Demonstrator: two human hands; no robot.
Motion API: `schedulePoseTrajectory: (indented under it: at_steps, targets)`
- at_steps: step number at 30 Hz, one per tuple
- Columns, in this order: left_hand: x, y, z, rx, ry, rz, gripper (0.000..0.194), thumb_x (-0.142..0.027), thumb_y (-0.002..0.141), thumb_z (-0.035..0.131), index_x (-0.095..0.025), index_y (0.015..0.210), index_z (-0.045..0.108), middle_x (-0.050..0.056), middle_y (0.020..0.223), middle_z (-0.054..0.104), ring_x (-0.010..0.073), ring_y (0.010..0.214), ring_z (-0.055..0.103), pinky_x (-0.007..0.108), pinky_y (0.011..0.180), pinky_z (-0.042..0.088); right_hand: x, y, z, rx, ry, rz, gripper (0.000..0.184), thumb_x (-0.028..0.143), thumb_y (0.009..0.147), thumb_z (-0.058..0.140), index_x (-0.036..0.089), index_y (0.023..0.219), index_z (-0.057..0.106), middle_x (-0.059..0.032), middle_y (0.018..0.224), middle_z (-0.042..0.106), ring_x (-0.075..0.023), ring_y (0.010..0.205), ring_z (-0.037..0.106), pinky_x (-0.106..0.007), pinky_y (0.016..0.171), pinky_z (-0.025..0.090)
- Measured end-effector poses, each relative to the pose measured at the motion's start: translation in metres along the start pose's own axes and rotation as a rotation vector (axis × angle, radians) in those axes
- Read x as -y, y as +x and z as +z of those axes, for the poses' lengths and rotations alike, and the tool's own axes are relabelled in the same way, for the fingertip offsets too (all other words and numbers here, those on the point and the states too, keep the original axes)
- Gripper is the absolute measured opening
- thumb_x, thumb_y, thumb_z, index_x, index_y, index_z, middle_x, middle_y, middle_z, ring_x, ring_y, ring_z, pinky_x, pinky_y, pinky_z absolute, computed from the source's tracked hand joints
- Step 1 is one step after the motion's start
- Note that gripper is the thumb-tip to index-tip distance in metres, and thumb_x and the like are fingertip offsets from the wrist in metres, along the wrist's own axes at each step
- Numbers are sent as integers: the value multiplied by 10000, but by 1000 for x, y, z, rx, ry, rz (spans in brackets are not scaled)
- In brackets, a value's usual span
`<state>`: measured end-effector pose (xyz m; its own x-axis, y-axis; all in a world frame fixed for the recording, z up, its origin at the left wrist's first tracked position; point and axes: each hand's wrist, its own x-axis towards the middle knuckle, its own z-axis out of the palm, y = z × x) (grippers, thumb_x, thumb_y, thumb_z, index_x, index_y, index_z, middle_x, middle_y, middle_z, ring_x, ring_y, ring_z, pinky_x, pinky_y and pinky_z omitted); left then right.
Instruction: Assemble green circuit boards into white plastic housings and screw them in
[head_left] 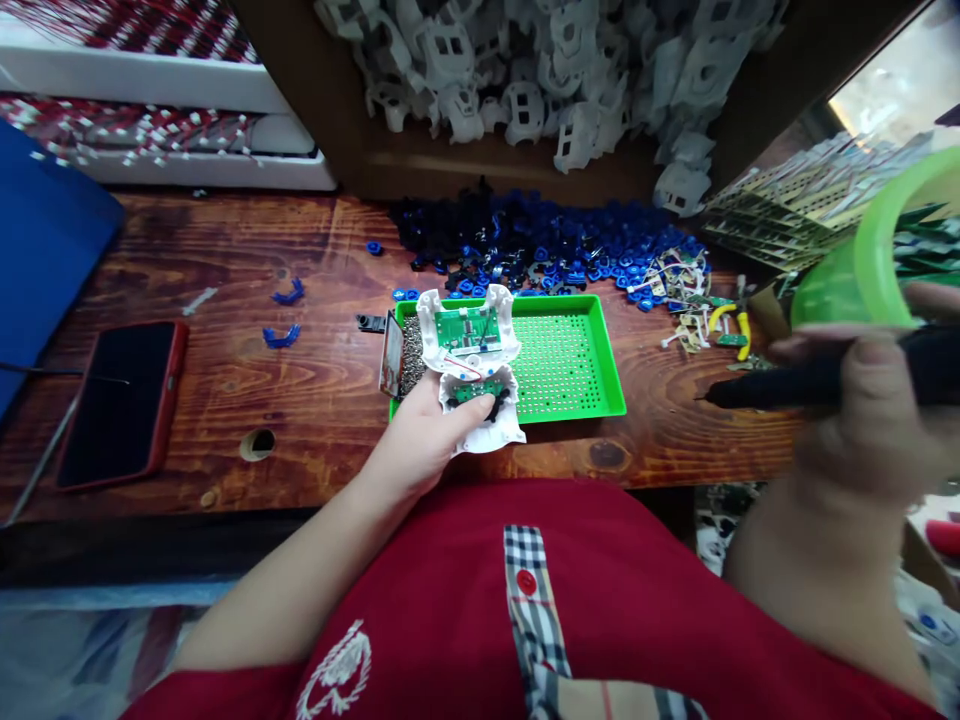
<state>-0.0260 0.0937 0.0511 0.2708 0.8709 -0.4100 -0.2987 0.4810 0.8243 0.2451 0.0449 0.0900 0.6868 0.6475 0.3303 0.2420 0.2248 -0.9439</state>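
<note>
My left hand (429, 437) is closed around a white plastic shell half (484, 420) with a small green board and black parts inside. A second white shell (468, 332) carrying a green circuit board lies just beyond it, joined by thin wires, over the left end of a green perforated tray (577, 360). My right hand (874, 400), raised close to the camera at the right, grips a black electric screwdriver (810, 378) whose tip points left.
A heap of blue and black small parts (555, 245) lies behind the tray, white shells (555, 80) piled above. A red-cased phone (124, 400) lies at the left, a green cup (877, 255) and stacked circuit boards (795, 200) at the right. Yellow-handled cutters (739, 325) are beside the tray.
</note>
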Motion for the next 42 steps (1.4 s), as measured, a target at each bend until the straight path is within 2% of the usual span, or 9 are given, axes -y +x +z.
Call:
schedulePoseTrajectory:
  at_steps: [3,5,8,13,19,25,32,36,42]
  targets:
    - [-1,3,12,15,-70,-83,459,-142,677,716,-160,1120,597,88,1165,656,249,1052,619,338,866,512,-8,-2,9,-27,17,-285,286,239,777,584,286,1058,606,15,690,555,-114,589,544,-287,614,463]
    - [-1,5,18,32,-105,-127,424,-130,685,704,-145,1099,612,88,1112,680,233,1008,639,334,874,508,-11,-4,18,-59,131,-308,228,249,792,565,292,1012,608,26,667,532,-93,517,504,-252,499,438]
    - [-2,9,22,41,-113,-163,418,-118,704,687,-147,1114,612,67,973,723,193,875,677,317,854,516,-10,-6,37,-40,285,-338,185,386,814,525,238,914,574,38,587,472,-91,418,463,-238,379,393]
    - [-4,14,21,34,-121,-189,425,-87,716,667,-163,1130,609,56,937,732,174,815,691,304,842,524,-20,-1,77,81,272,-347,400,580,849,387,204,948,480,44,532,466,-107,426,519,-222,366,381]
    - [-6,18,13,48,-98,-235,270,-119,704,686,-131,972,654,81,930,728,177,778,694,268,749,543,-45,20,108,222,271,-359,391,574,871,364,221,958,507,52,529,434,-70,402,473,-195,365,311]
    - [-6,19,11,95,-98,-256,290,-150,701,709,-137,979,626,85,963,718,182,775,694,267,716,550,-52,25,115,293,311,-348,336,529,883,384,222,906,518,54,506,411,-62,392,453,-190,364,293]
    - [-4,17,11,139,-93,-245,336,-184,740,688,-170,1065,603,115,1154,660,208,859,685,315,759,548,-57,20,115,275,234,-317,328,545,860,367,232,885,465,52,500,384,-83,379,420,-222,374,310]
    - [-2,18,10,142,-86,-237,336,-200,721,707,-166,1042,612,117,1126,671,228,870,683,349,771,546,-53,17,113,304,131,-278,336,563,855,339,239,884,424,45,534,390,-88,415,430,-235,422,350]
    - [-1,18,10,123,-110,-232,348,-185,710,714,-170,1039,601,90,1068,690,227,904,672,349,803,533,-55,17,114,317,197,-281,269,505,845,418,239,872,452,45,536,394,-85,419,427,-229,414,346]
